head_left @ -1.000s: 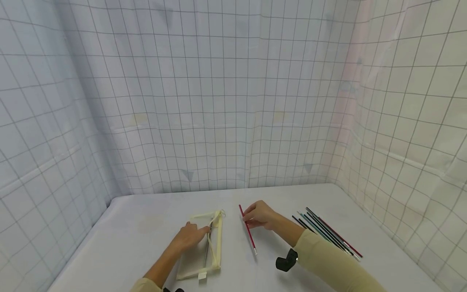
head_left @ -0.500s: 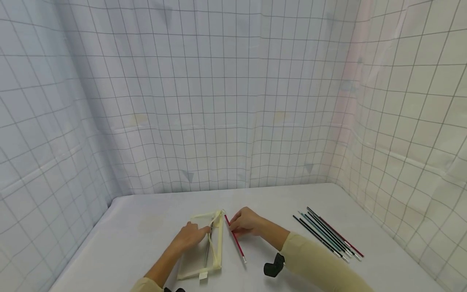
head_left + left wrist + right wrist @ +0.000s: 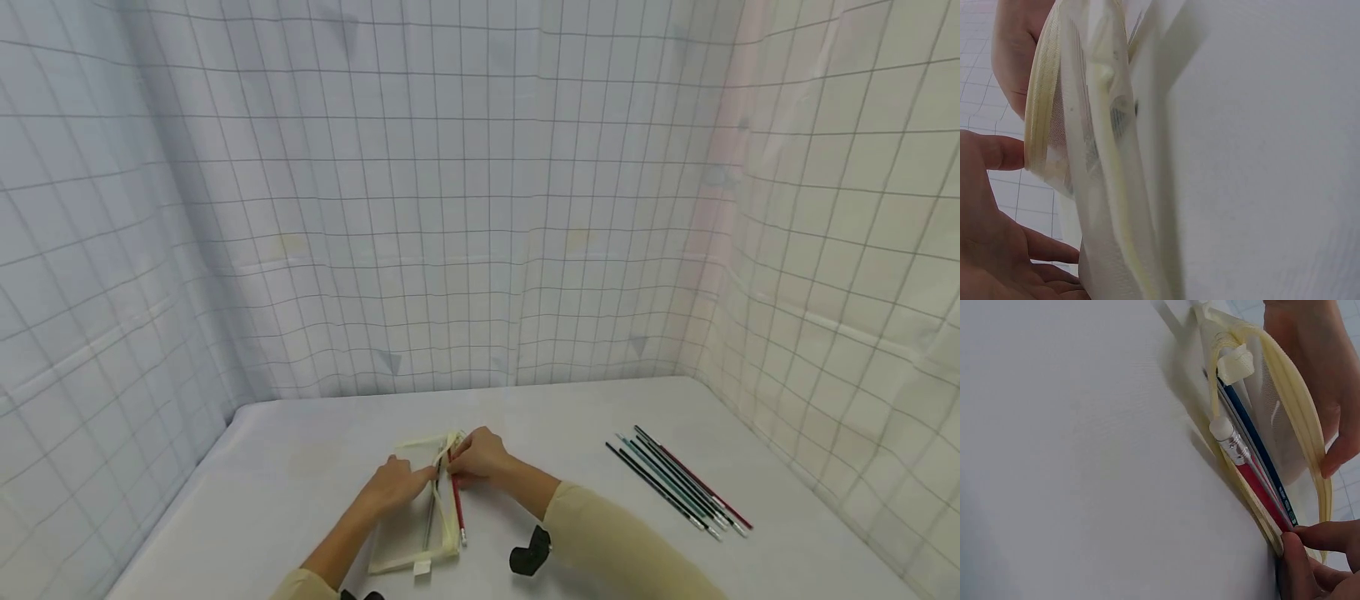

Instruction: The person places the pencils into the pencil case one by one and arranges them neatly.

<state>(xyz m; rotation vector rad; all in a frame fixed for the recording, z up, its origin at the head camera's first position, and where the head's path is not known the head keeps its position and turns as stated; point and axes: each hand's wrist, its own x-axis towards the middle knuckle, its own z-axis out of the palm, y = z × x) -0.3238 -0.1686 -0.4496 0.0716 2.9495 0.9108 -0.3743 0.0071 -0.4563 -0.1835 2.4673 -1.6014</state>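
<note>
A pale-yellow-trimmed mesh zip pencil case (image 3: 452,546) lies in front of me, its zipper mouth spread apart. With thumb and fingers apart, my left hand (image 3: 396,485) holds the case; one digit presses the zipper edge (image 3: 1041,119) in the left wrist view. My right hand (image 3: 483,454) pinches a red pencil (image 3: 1263,490) at the mouth. The pencil's white eraser end points toward me, overlapping the case's trim. Inside the mouth a dark blue pencil (image 3: 1250,422) shows alongside it in the right wrist view.
Several dark, teal and red pencils (image 3: 678,483) lie side by side on the white table (image 3: 570,417) to the right. A white tag (image 3: 422,569) sticks out at the case's near end. Grid-patterned curtains (image 3: 480,250) surround the table.
My right hand has carried the red pencil leftward from beside the case to its mouth, turning it more in line with the case. The left hand has stayed in place on the case.
</note>
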